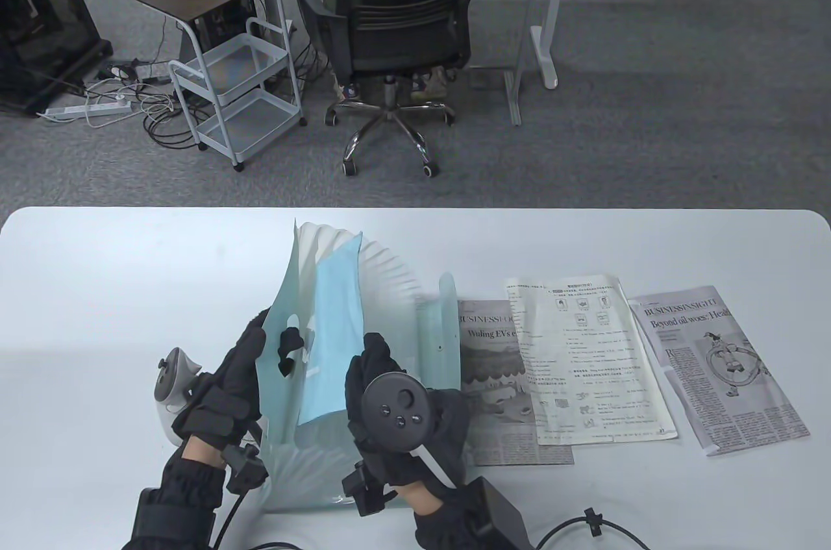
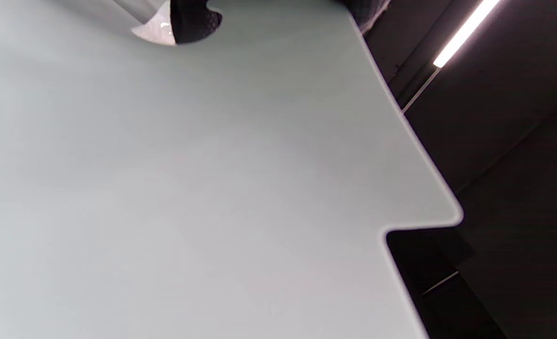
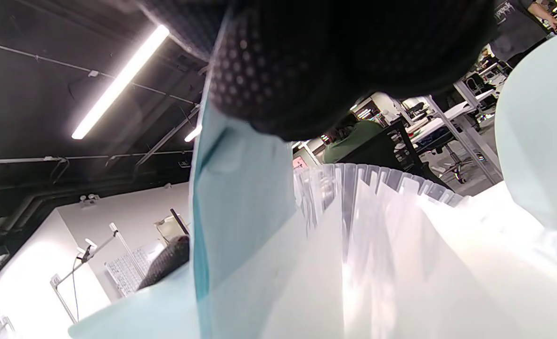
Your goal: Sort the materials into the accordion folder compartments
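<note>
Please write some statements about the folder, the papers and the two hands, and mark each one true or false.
1. The accordion folder is fanned open on the table. True.
2. The right hand holds a red sheet. False: it holds a blue sheet that stands in the folder's near-left part.
3. The left hand holds the folder's front cover. True; fingertips show through the cover's cutouts.
4. Three papers lie flat on the table to the right of the folder. True: a newspaper page, a white worksheet and a second newspaper page.
5. The white worksheet lies under both newspaper pages. False: it overlaps the first page on top.
</note>
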